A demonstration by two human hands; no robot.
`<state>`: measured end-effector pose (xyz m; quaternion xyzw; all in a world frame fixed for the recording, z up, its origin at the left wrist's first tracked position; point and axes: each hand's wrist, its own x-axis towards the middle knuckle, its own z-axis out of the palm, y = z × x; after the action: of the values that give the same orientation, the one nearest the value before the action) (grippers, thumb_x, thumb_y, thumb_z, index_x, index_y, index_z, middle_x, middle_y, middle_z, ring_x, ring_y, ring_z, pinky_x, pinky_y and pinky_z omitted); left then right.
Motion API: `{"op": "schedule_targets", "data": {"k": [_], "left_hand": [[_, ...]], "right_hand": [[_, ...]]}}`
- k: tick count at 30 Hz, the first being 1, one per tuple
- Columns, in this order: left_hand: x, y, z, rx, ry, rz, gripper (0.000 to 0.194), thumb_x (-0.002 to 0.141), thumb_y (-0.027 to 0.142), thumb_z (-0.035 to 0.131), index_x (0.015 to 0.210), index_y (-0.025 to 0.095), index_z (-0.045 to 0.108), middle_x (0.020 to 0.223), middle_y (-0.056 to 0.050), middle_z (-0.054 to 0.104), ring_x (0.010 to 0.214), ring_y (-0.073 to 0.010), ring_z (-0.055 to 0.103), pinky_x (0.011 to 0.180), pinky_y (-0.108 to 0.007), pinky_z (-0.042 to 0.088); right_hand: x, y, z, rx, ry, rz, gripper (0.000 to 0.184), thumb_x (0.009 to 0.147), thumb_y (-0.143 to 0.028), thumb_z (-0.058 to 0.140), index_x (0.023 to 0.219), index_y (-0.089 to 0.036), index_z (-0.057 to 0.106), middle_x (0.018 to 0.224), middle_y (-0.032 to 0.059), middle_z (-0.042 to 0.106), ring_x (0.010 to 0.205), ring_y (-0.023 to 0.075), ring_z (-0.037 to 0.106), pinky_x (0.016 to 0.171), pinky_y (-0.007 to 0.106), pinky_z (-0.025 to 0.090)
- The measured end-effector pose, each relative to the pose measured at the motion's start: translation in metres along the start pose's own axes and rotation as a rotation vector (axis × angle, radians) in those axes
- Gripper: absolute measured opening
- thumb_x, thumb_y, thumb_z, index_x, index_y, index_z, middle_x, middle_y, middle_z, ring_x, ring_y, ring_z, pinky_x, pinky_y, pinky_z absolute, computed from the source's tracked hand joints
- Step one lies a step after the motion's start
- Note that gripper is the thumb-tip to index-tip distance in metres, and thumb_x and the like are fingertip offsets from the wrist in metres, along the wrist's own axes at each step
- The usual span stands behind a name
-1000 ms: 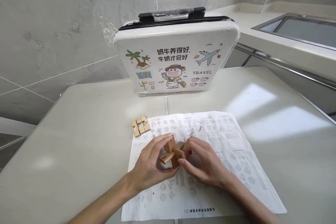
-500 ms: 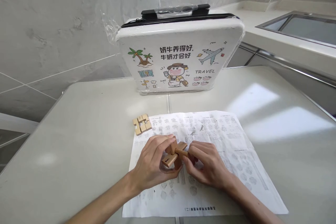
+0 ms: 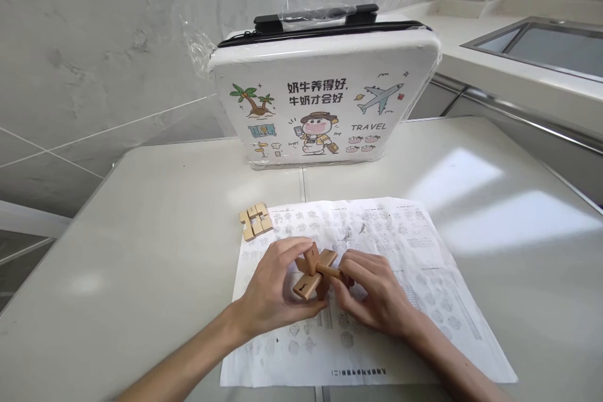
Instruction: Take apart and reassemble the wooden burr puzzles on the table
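Note:
A wooden burr puzzle of crossed notched sticks is held between both hands just above a printed instruction sheet. My left hand curls around its left side, thumb under the lower stick. My right hand pinches one stick that juts out to the right. A small cluster of loose wooden pieces lies on the table by the sheet's upper left corner, apart from both hands.
A white plastic-wrapped suitcase with cartoon travel prints stands at the back of the white table. A grey marble wall rises behind it. A counter with a steel sink runs along the right.
The puzzle has turned slightly in my hands and my right fingers have closed into a pinch on the stick that points right. The view has shifted a little.

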<state>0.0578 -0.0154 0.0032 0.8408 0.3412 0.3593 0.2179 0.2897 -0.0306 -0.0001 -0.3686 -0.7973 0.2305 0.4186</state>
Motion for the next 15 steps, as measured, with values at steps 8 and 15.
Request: {"op": "schedule_targets", "data": {"k": [8,15], "left_hand": [[0.001,-0.01,-0.009,-0.53,-0.177,-0.298,0.118,0.071,0.084,0.079,0.164,0.033,0.029,0.154,-0.019,0.055,0.144,-0.0421,0.054,0.121,-0.063,0.043],[0.003,-0.01,-0.011,-0.596,-0.243,-0.391,0.123,0.063,0.078,0.089,0.161,0.025,0.037,0.139,-0.02,0.066,0.128,-0.0424,0.066,0.118,-0.06,0.042]], "right_hand": [[0.002,-0.003,-0.002,0.126,0.011,0.039,0.027,0.102,-0.016,0.053,0.08,-0.025,0.041,0.066,-0.0026,0.049,0.057,0.0143,0.044,0.054,0.03,0.031],[0.001,-0.005,0.001,0.123,0.007,-0.01,0.024,0.101,-0.015,0.054,0.081,-0.024,0.045,0.067,-0.0025,0.052,0.057,0.0137,0.045,0.054,0.028,0.032]]}}
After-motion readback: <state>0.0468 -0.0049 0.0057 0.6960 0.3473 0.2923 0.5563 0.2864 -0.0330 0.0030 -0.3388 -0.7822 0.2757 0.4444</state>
